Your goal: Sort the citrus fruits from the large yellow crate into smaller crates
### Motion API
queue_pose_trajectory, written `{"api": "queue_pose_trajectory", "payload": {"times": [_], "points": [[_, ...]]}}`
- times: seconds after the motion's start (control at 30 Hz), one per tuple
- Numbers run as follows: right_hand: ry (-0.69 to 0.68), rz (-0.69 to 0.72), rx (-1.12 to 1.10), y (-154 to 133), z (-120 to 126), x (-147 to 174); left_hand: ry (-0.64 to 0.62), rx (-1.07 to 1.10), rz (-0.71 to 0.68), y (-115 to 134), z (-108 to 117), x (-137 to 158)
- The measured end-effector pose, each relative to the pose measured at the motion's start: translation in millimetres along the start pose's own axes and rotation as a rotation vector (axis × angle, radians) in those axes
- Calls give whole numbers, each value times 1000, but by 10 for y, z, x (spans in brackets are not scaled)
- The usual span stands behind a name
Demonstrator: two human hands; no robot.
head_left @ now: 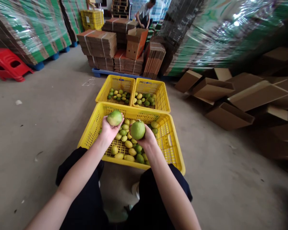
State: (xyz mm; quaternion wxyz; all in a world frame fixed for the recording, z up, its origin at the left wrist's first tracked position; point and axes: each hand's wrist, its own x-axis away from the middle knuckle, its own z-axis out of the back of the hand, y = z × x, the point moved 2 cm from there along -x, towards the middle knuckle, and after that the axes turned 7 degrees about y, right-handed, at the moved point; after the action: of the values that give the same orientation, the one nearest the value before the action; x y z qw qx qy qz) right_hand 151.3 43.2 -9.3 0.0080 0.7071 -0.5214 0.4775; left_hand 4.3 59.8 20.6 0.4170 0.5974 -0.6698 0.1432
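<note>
My left hand (109, 128) is closed around a pale green lemon (115, 118), held above the left part of the large yellow crate (175, 150). In my right hand (147, 137) sits a rounder, greener lemon (137, 130), with its stem end facing up. Beneath both hands, several yellow and green lemons (128, 144) lie loose on the crate's slotted floor. Two smaller-looking yellow crates stand just beyond: the far left crate (103, 86) and the far right crate (164, 95). Each has several green and yellow lemons inside.
Bundled flat cartons (98, 43) are stacked on a blue pallet (98, 72) behind the crates. Open cardboard boxes (213, 88) lie piled at right. A red stool (9, 64) is at left. Wrapped pallet stacks (38, 28) flank the area. Another person (144, 14) crouches at the back.
</note>
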Motion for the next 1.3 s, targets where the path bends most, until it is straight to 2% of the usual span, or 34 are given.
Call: {"api": "queue_pose_trajectory", "payload": {"times": [0.13, 0.23, 0.3, 0.43, 0.53, 0.7, 0.83, 0.97, 1.07, 1.13, 1.3], "points": [[82, 31, -31, -46, 11, 71, -7, 73, -14, 52, -1, 31], [84, 34, -56, -60, 38, 71, 27, 63, -31, 62, 6, 25], [56, 47, -52, -50, 65, 24, 27, 43, 10, 36, 9, 10], [18, 73, -9, -16, 121, -96, 7, -84, 99, -54, 33, -45], [33, 62, 10, -22, 128, -104, -50, -212, 82, -106, 42, -78], [154, 81, -96, -110, 97, 35, -143, -332, 73, -149, 16, -27], [171, 103, -107, -154, 83, 92, -79, -318, 65, -150, 11, 43], [149, 41, -87, -124, 61, 82, -10, -287, 40, -138, 10, 61], [122, -15, -82, -108, 17, 109, -22, -274, 40, -144, -6, 55], [154, -20, -92, -118, -6, 151, -49, -250, 59, -156, -21, 47], [252, 88, -176, -169, -19, 254, -114, -289, 155, -183, -34, 8]]}}
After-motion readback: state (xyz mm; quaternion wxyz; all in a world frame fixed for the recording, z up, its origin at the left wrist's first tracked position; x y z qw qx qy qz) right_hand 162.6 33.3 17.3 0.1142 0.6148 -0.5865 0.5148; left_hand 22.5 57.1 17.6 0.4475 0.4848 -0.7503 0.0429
